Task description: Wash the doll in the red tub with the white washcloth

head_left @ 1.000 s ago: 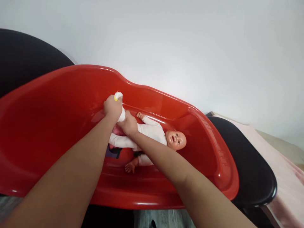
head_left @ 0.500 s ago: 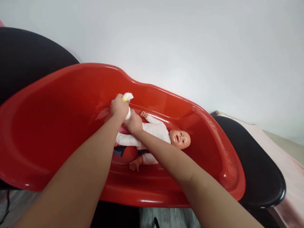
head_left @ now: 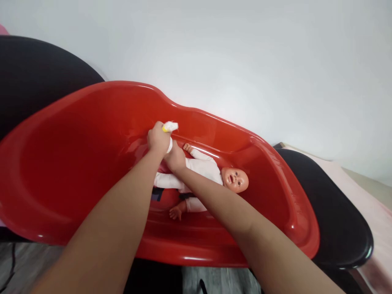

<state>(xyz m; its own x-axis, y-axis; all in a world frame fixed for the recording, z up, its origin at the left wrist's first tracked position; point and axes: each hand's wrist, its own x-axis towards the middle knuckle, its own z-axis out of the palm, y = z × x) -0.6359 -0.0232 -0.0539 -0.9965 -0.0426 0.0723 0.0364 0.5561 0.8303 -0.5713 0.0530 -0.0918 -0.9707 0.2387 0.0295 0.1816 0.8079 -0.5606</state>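
Observation:
A baby doll (head_left: 203, 168) in white clothes lies on its back in a red baby bathtub (head_left: 61, 163), its head to the right. My left hand (head_left: 158, 139) is closed, and a white cloth tip with a yellow band (head_left: 170, 126), sock-like in look, sticks out past its thumb side. Pressed up against it, my right hand (head_left: 175, 157) is wrapped round what looks like the doll's raised leg. A bit of white fabric (head_left: 170, 145) shows between the two hands. The doll's other leg (head_left: 167, 181) lies lower, its foot hidden behind my left forearm.
Black rounded surfaces (head_left: 337, 208) lie under and beside the tub at both ends. A pale pink cloth (head_left: 333, 175) lies at the far right. Behind the tub is a white wall (head_left: 245, 61). A dark cable (head_left: 11, 265) shows at lower left.
The whole view has shifted slightly, with the tub and doll a little further right. Both hands keep their grip; the white tip now points more to the right.

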